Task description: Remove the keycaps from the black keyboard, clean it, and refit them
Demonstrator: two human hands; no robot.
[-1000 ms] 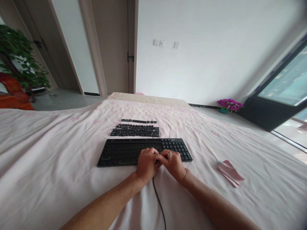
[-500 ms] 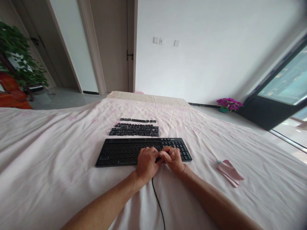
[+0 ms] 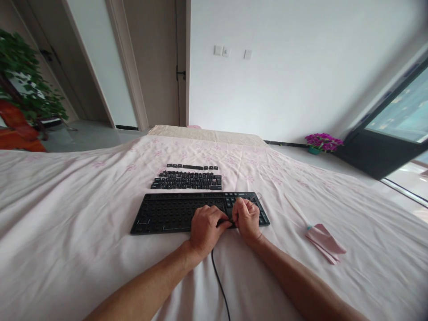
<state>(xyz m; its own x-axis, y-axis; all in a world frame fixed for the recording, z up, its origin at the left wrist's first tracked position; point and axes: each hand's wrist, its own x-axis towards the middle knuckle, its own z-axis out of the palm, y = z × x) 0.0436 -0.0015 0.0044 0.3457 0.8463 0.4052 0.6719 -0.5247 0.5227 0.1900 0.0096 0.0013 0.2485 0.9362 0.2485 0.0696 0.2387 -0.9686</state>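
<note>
A black keyboard (image 3: 177,213) lies on the bed, its left and middle part bare of keycaps, with keys still on the right-hand number block. My left hand (image 3: 207,226) rests on its front middle, fingers curled and thumb pressed toward the fingertips; what they pinch, if anything, is hidden. Beside it, my right hand (image 3: 248,219) is closed round a thin wire keycap puller (image 3: 257,198), whose wire loops stick out at the upper right. The fingertips of both hands are close together over the arrow-key area. Behind the keyboard, loose black keycaps (image 3: 187,180) lie in rows.
A black cable (image 3: 219,281) runs from the keyboard toward me. To the right lies a pink cloth duster (image 3: 325,243) with a pale stick handle. The pale flowered sheet (image 3: 83,214) is wrinkled. Purple flowers (image 3: 323,141) stand on the floor by the wall.
My right hand has turned and shifted slightly right, closing into a fist, and the wire loops now point up to the right. My left hand stays nearly in place.
</note>
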